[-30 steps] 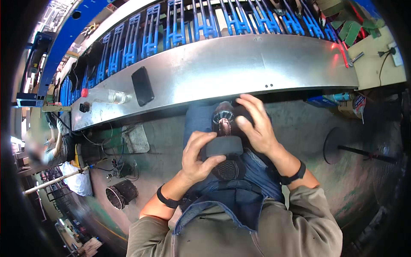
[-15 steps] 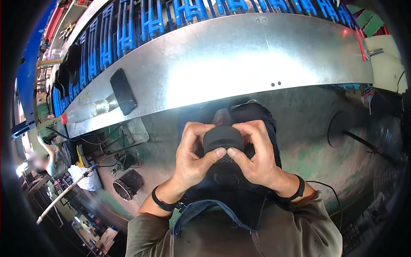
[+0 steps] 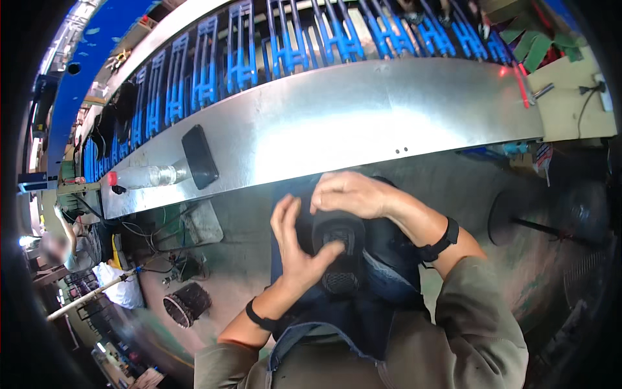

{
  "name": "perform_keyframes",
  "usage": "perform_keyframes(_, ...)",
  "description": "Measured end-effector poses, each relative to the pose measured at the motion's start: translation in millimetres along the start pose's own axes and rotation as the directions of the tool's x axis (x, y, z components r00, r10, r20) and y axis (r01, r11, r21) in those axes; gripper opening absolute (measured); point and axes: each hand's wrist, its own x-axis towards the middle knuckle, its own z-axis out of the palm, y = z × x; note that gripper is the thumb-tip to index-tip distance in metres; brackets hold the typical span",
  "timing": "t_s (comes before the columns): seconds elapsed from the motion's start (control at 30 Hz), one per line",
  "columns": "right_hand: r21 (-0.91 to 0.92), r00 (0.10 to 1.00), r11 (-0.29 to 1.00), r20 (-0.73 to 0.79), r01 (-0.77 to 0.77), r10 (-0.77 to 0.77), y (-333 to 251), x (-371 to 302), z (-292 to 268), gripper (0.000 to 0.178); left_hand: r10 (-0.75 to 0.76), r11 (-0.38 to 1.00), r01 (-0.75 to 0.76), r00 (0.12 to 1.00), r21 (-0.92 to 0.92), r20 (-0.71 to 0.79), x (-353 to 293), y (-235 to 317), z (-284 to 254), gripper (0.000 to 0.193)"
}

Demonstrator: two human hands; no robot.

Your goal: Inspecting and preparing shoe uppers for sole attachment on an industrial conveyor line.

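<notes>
A black object (image 3: 339, 282) with a ridged, shoe-sole-like pattern lies over my lap, its far part partly covered by my hands. At its left side my left hand (image 3: 299, 253) is open, fingers raised and apart, the thumb reaching across it. Over its far end, my right hand (image 3: 353, 194) arches with fingers bent and nothing seen in them. The fingertips point left; whether they touch the black object cannot be made out. Each wrist has a black band.
A metal table (image 3: 253, 117) spans ahead, holding a black phone (image 3: 200, 157) and a clear bottle (image 3: 146, 176) with red cap. Blue racks (image 3: 243, 55) line its far side. A dirty bucket (image 3: 187, 305) is on the floor at left; another person (image 3: 78, 246) sits farther left. A round-based stand (image 3: 508, 217) is at right.
Both hands gripped a round black part before; they have let go and spread apart. My right hand has moved up over the far end, and the view has shifted slightly.
</notes>
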Motion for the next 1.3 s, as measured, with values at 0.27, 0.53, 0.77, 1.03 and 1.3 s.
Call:
perform_keyframes(0.27,-0.225,0.835,0.867,-0.246,0.444,-0.492,-64,-91,75,0.014,-0.111,0.805,0.471,0.717,-0.361,0.688,-67,19,-14,0.115)
perform_keyframes(0.53,0.624,0.761,0.514,-0.643,0.588,-0.09,14,-120,48,0.042,0.536,0.83,-0.423,0.784,-0.363,0.314,-5,96,-86,0.118)
perform_keyframes(0.77,0.055,0.714,0.838,-0.556,0.543,-0.426,-20,-98,121,0.079,-0.08,0.665,0.064,0.997,-0.744,0.014,-42,71,-17,0.079)
perform_keyframes(1.03,0.133,0.819,0.858,-0.4,0.496,-0.411,-31,-98,106,0.079,-0.013,0.707,0.071,0.996,-0.704,0.088,-50,52,-24,0.1)
perform_keyframes(1.3,0.027,0.763,0.91,-0.556,0.413,-0.33,-11,-71,113,0.061,-0.051,0.878,0.059,0.998,-0.474,0.031,-30,31,-23,0.085)
